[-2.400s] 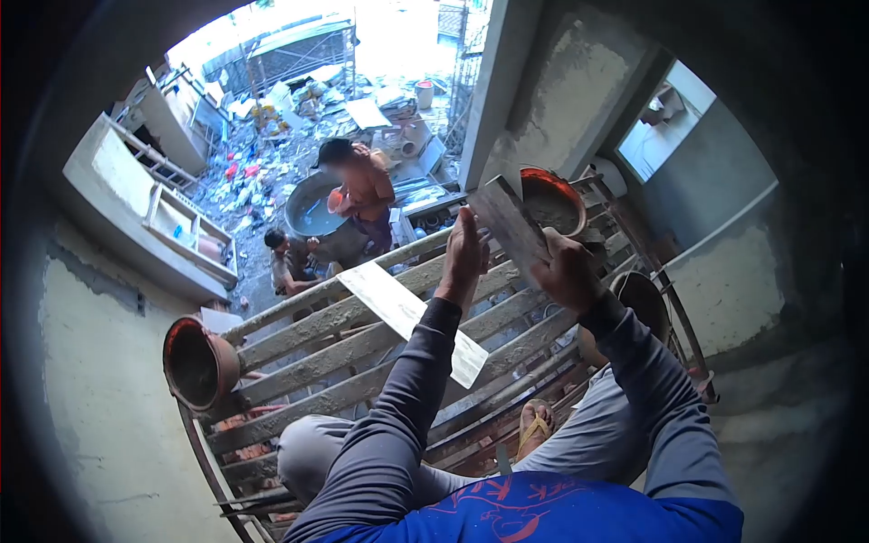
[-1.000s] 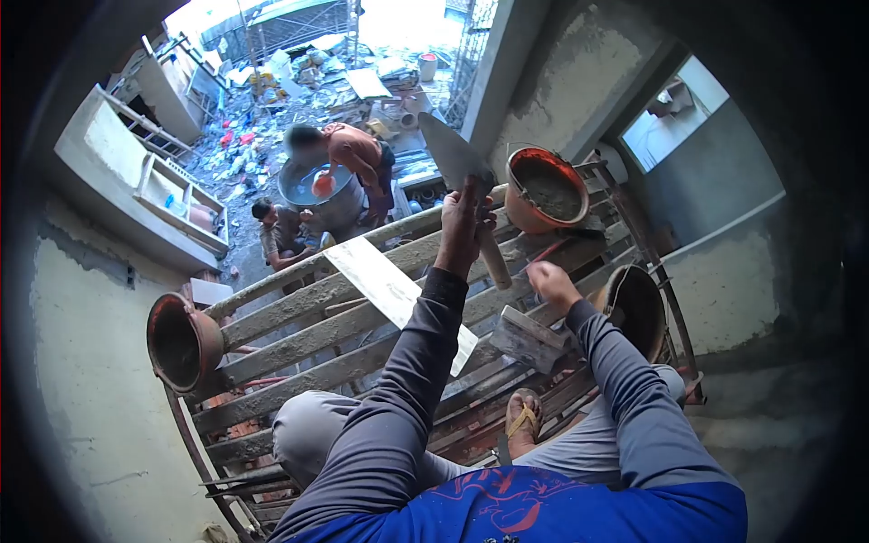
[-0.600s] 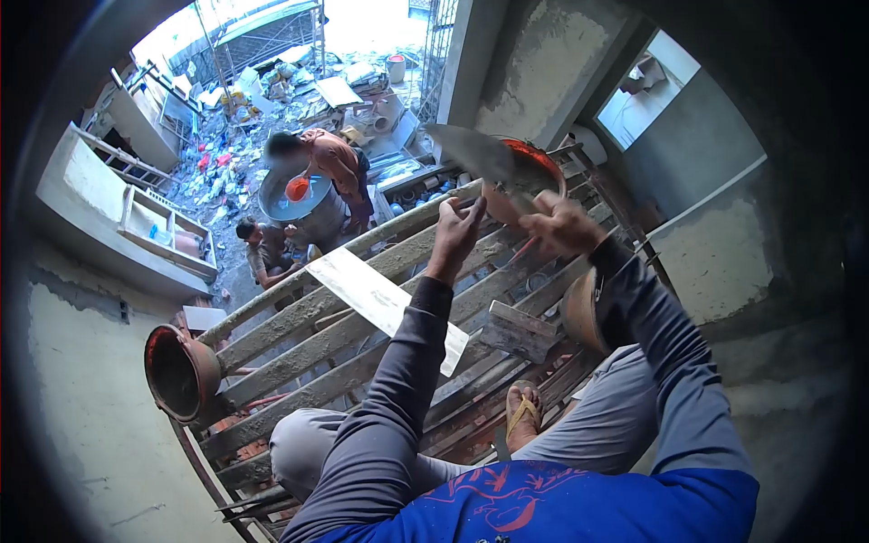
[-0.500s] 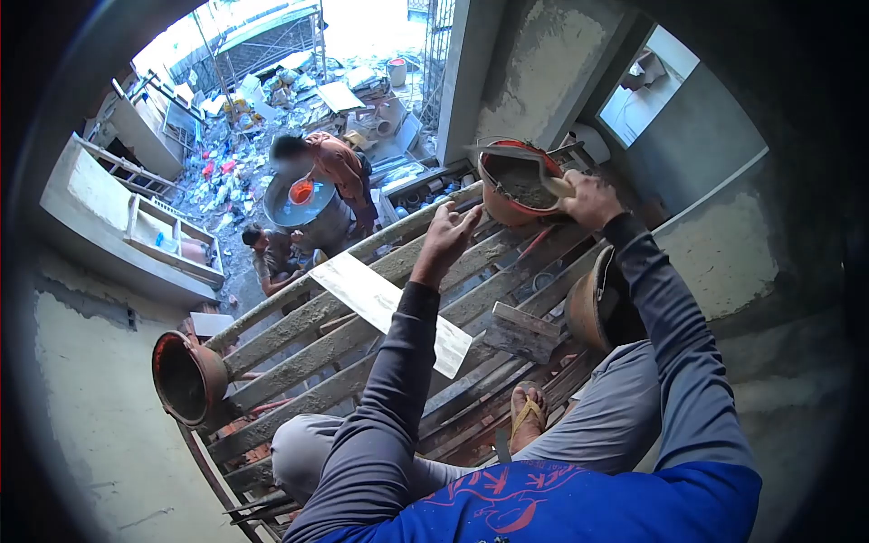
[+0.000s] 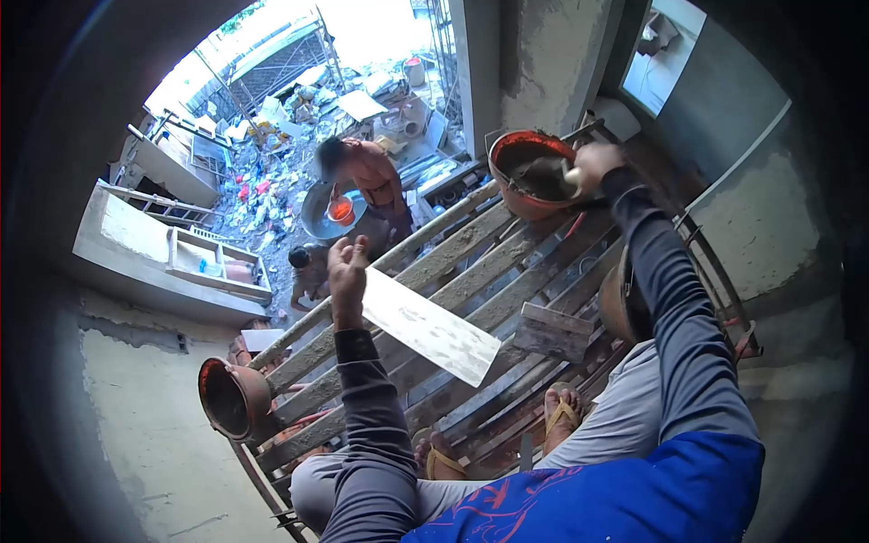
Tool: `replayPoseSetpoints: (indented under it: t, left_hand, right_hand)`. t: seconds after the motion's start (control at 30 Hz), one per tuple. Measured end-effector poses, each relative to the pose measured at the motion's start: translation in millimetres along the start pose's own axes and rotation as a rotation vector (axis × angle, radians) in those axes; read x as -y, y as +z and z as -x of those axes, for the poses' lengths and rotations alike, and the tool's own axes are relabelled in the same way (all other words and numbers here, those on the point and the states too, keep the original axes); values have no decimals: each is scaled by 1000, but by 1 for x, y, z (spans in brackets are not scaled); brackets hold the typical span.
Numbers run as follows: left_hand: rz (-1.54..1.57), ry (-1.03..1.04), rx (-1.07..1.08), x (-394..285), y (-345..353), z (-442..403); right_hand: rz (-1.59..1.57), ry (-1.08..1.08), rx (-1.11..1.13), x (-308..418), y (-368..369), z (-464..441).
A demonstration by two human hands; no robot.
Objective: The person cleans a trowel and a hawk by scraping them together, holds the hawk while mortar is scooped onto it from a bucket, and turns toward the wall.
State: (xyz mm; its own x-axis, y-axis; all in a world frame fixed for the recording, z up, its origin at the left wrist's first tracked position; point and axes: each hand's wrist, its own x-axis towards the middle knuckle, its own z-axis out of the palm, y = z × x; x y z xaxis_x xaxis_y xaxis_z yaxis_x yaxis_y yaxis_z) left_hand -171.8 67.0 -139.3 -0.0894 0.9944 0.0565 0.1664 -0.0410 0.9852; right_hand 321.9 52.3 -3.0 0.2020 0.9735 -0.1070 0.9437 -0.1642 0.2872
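Observation:
My right hand [image 5: 599, 168], blurred by motion, grips the handle of a trowel [image 5: 547, 174] whose blade is down in a bucket of grey mortar [image 5: 523, 204] with an orange-red inner rim. My left hand [image 5: 348, 276] is raised at the far end of a pale flat board [image 5: 430, 328], fingers pointing up, loosely bent and partly apart, with nothing seen in them. Whether it touches the board I cannot tell. The board lies across the wooden slats [image 5: 453, 242]. Nearer my feet rests a wooden block-like tool [image 5: 550, 331], perhaps a float.
A second bucket [image 5: 237, 398] stands at the platform's left end, another [image 5: 623, 303] tipped beside my right knee. Gaps show between the slats. Below, one person [image 5: 371, 176] holds an orange pail [image 5: 341, 211] over a large tub [image 5: 319, 215]; another person [image 5: 310, 270] crouches. Rubble lies behind.
My left hand has moved left, from near the mortar bucket to the board's far end. The trowel blade has gone from above the bucket down into it. The view has shifted slightly.

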Motion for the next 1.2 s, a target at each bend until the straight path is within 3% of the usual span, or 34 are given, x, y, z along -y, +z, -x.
replayPoseSetpoints:
  t: [0.17, 0.27, 0.33, 0.4, 0.57, 0.67, 0.77, 0.8, 0.87, 1.0, 1.2]
  left_hand:
    - [21, -286, -277, 7, -31, 17]
    - [50, -388, -350, 28, -34, 26]
    - [84, -413, -412, 62, -35, 22]
    - [85, -414, -475, 80, -33, 24]
    - [149, -433, -528, 69, -27, 45]
    - [121, -342, -625, 100, -37, 30]
    - [147, -342, -631, 85, -33, 32]
    - [160, -352, -635, 78, -31, 33]
    - [115, -309, -648, 73, -30, 31]
    - [133, -166, -595, 16, -18, 29]
    - [125, 200, -436, -118, -26, 32]
  right_hand:
    - [4, -64, 179, -54, -67, 15]
    - [85, -35, 220, -24, -15, 7]
    - [-13, 31, 8, 0, 73, -13]
    - [55, -51, 101, 15, 79, -9]
    - [79, -106, 91, -17, -14, 10]
    - [-18, -100, 73, -50, -76, 32]
    - [-22, -125, -137, -66, -70, 23]
    - [3, -97, -65, -60, -65, 20]
    - [43, -45, 91, -32, -36, 10]
    - [-53, 28, 79, 16, 91, -12]
    - [40, 29, 59, -14, -27, -4]
